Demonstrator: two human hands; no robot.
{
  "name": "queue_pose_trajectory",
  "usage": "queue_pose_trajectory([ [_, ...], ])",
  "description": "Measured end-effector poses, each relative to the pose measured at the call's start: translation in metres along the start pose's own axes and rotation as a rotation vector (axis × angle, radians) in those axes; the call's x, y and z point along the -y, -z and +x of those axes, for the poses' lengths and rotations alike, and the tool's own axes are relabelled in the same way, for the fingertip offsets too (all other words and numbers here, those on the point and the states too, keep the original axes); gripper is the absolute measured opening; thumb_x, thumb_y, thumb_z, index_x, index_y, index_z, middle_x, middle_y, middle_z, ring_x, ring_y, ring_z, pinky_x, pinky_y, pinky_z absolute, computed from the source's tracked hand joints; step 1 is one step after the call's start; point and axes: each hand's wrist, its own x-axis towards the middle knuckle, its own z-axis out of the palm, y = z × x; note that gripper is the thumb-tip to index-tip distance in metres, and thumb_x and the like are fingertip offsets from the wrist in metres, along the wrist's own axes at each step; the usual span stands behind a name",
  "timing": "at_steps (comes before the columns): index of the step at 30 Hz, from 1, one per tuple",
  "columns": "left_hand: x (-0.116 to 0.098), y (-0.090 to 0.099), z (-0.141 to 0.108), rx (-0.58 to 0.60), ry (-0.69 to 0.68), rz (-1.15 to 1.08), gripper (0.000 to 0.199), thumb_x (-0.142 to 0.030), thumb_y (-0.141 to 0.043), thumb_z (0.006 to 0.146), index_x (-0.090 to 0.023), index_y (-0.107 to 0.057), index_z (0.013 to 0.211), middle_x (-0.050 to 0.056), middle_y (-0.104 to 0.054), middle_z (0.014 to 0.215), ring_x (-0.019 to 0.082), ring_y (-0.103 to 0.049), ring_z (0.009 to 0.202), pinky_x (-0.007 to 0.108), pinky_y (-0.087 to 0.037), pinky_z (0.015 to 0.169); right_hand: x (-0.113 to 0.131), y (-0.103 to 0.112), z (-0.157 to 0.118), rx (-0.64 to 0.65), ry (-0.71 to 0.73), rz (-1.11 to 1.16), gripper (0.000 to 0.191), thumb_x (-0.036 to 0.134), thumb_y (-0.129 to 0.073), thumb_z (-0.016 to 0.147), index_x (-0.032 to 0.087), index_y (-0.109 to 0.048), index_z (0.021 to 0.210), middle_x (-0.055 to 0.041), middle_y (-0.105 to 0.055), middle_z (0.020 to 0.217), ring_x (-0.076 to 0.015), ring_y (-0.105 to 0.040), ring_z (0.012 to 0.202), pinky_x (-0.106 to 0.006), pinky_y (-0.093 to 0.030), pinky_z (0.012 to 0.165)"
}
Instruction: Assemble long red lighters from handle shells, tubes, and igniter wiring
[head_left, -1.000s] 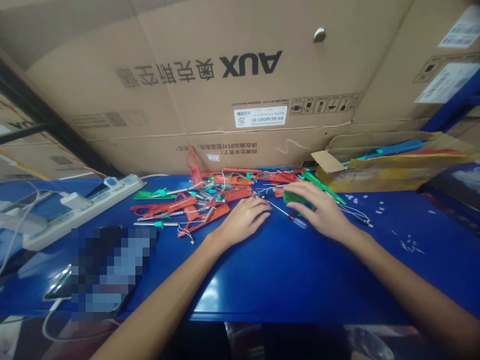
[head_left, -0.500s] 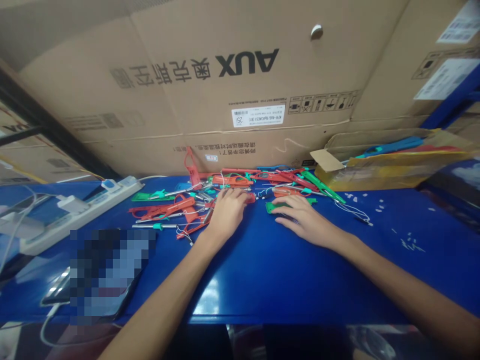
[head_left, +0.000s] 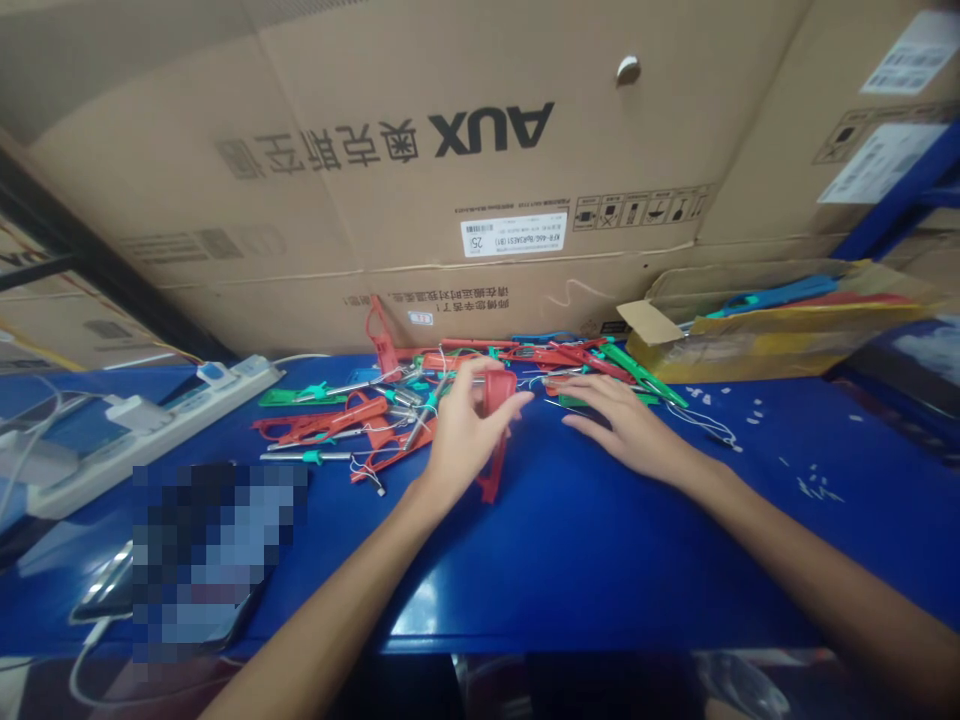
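My left hand (head_left: 466, 425) is closed around a red plastic casing (head_left: 498, 388), lifted over the blue table, with a narrow red part hanging below the fingers. To its right, my right hand (head_left: 626, 420) has its fingers stretched forward and its thumb apart. A thin rod-like piece (head_left: 562, 406) shows between thumb and fingers; whether they touch it is unclear. Beyond that hand lies a green plastic part (head_left: 637, 398), partly covered by it. Red casings (head_left: 319, 420), metal tubes with teal clips (head_left: 311, 457) and white wires (head_left: 367, 470) lie in a loose pile around the left hand.
An open cardboard box (head_left: 765, 345) with blue and red parts stands at the right back. A large carton (head_left: 337, 220) forms the back wall. On the left are a white power strip (head_left: 150, 430) and a blurred-out device (head_left: 225, 560). White scraps (head_left: 817, 485) lie to the right.
My left hand has raised the red casing from the pile and turned it upward. My right hand has shifted slightly right, off the green part.
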Motion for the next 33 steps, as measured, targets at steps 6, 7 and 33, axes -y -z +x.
queue_pose_trajectory([
  [6,0.008,-0.019,-0.009,0.190,0.172,-0.160,0.032,-0.055,-0.055,0.099,-0.024,-0.049,0.102,-0.003,-0.069,0.068,0.013,-0.060,0.051,0.022,-0.045,0.050,0.018,-0.008,0.000,0.037,0.020,0.016,0.044,0.043,-0.051,0.103,0.022,-0.055,0.142,-0.0135,-0.062,0.143,-0.0312,-0.056,0.134,-0.057,-0.044,0.111],
  [7,0.008,-0.019,-0.009,0.179,0.156,-0.079,0.031,-0.054,-0.053,0.100,-0.023,-0.052,0.101,-0.003,-0.068,0.068,0.014,-0.061,0.055,0.023,-0.045,0.053,0.015,-0.007,0.000,0.048,0.007,0.014,0.044,0.043,-0.051,0.103,0.022,-0.056,0.141,-0.0130,-0.063,0.142,-0.0308,-0.057,0.133,-0.056,-0.045,0.110],
  [33,0.028,-0.008,0.003,0.101,-0.211,0.289,0.018,-0.023,-0.057,0.100,-0.020,-0.055,0.117,0.008,-0.064,0.121,0.021,-0.064,0.108,0.038,-0.054,0.093,-0.065,0.001,0.018,-0.106,-0.267,-0.290,0.034,0.031,-0.043,0.101,0.018,-0.070,0.117,-0.0168,-0.072,0.126,-0.0366,-0.063,0.116,-0.055,-0.047,0.092],
])
